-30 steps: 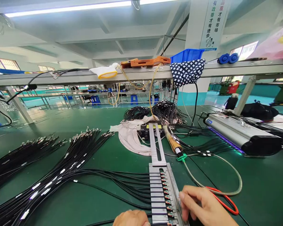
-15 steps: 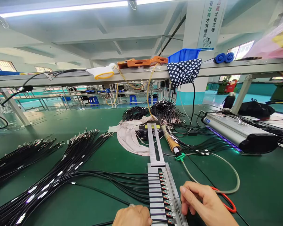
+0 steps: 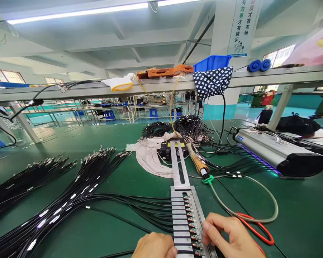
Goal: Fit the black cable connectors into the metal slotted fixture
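We see the left hand (image 3: 154,246) curled at the jig (image 3: 183,222), knuckles up — its grip we cannot tell | right hand (image 3: 231,236) half-curled, fingertips on the jig's right rail, holding nothing | jig at bench (image 3: 110,172) front edge — black cables (image 3: 77,195) fan left from its slots.

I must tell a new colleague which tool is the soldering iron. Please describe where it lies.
On the green table, find the metal fixture at the centre. Just right of its slotted bar lies the soldering iron, the only thing with a brown handle.
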A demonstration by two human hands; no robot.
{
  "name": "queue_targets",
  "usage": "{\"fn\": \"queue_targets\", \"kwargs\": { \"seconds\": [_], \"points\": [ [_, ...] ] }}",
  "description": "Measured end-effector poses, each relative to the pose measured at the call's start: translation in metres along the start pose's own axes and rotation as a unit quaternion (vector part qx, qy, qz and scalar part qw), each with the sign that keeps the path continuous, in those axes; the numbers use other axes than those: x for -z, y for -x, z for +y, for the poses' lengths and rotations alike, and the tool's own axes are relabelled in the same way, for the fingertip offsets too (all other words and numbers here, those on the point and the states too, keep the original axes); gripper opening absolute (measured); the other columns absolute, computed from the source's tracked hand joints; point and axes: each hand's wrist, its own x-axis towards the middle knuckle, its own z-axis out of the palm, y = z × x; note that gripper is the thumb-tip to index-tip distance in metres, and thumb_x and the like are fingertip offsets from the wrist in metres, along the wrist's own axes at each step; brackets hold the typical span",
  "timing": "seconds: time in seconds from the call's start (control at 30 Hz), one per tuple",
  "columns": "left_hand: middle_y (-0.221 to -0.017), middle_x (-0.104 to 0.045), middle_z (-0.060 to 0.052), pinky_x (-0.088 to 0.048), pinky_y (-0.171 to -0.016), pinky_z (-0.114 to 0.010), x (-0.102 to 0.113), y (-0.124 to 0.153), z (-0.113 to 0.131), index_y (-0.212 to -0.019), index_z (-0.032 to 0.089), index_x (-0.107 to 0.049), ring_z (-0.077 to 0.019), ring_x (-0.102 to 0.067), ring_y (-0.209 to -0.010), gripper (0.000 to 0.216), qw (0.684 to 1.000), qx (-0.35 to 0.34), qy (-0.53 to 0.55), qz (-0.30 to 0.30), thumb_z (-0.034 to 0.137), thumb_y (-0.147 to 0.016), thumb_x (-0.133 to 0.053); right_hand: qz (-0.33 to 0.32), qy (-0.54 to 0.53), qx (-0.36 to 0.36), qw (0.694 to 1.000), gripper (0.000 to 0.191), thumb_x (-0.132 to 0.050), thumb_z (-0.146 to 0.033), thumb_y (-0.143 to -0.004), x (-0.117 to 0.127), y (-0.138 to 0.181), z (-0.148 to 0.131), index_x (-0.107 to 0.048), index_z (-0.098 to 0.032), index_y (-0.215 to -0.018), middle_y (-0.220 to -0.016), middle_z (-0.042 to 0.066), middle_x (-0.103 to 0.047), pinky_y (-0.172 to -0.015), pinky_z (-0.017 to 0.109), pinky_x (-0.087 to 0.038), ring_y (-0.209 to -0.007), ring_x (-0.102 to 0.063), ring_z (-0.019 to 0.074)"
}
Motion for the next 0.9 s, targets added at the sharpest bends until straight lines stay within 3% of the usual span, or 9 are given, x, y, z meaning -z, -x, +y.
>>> {"fn": "queue_targets", "kwargs": {
  "seconds": [0.23,0.47,0.67,0.8,0.9],
  "points": [
    [-0.088,-0.076,-0.007,-0.036,-0.056,-0.025,0.015,0.006,0.01,-0.087,0.02,-0.074,-0.0237,-0.071,-0.081,0.023,1.0,0.011,0.0,0.011,0.018,-0.088,-0.051,0.001,0.117,0.071,0.991,0.016,-0.048,-0.022,-0.091,-0.011,-0.003,0.005,-0.056,-0.022,-0.077,-0.076,0.001,-0.061,-0.063,0.027,-0.04,-0.073,-0.057,0.02],
    [-0.077,-0.075,-0.005,-0.037,-0.058,-0.026,0.012,0.001,0.009,-0.079,0.022,-0.076,-0.0221,-0.068,-0.074,0.02,0.999,0.038,0.027,0.024,0.025,-0.082,-0.057,-0.028,0.165,0.031,0.985,0.02,-0.068,-0.009,-0.075,-0.02,-0.007,0.013,-0.052,-0.021,-0.071,-0.076,0.0,-0.059,-0.063,0.025,-0.038,-0.073,-0.054,0.0192],
    [-0.062,-0.069,-0.001,-0.04,-0.057,-0.024,0.024,0.001,0.01,-0.059,0.02,-0.069,-0.0176,-0.062,-0.063,0.017,0.994,0.028,0.103,0.036,0.02,-0.073,-0.06,-0.08,0.194,-0.054,0.976,0.028,-0.075,-0.006,-0.066,-0.025,-0.017,0.0,-0.052,-0.021,-0.067,-0.079,0.001,-0.063,-0.065,0.025,-0.036,-0.083,-0.055,0.0214],
    [-0.041,-0.048,0.007,-0.042,-0.053,-0.02,0.043,-0.003,0.016,-0.043,0.02,-0.053,-0.0107,-0.051,-0.043,0.03,0.979,0.037,0.195,-0.051,0.016,-0.071,-0.062,-0.122,0.229,-0.094,0.961,0.029,-0.083,-0.012,-0.066,-0.021,-0.027,-0.012,-0.055,-0.02,-0.064,-0.079,0.0,-0.065,-0.064,0.025,-0.033,-0.084,-0.057,0.0209],
    [-0.033,-0.037,0.009,-0.043,-0.058,-0.02,0.056,-0.009,0.024,-0.034,0.019,-0.041,-0.0095,-0.046,-0.041,0.048,0.979,0.052,0.161,-0.113,0.017,-0.076,-0.065,-0.157,0.263,-0.107,0.946,0.028,-0.087,-0.02,-0.064,-0.018,-0.036,-0.019,-0.059,-0.021,-0.062,-0.077,0.0,-0.067,-0.06,0.026,-0.031,-0.079,-0.059,0.0218]
  ]
}}
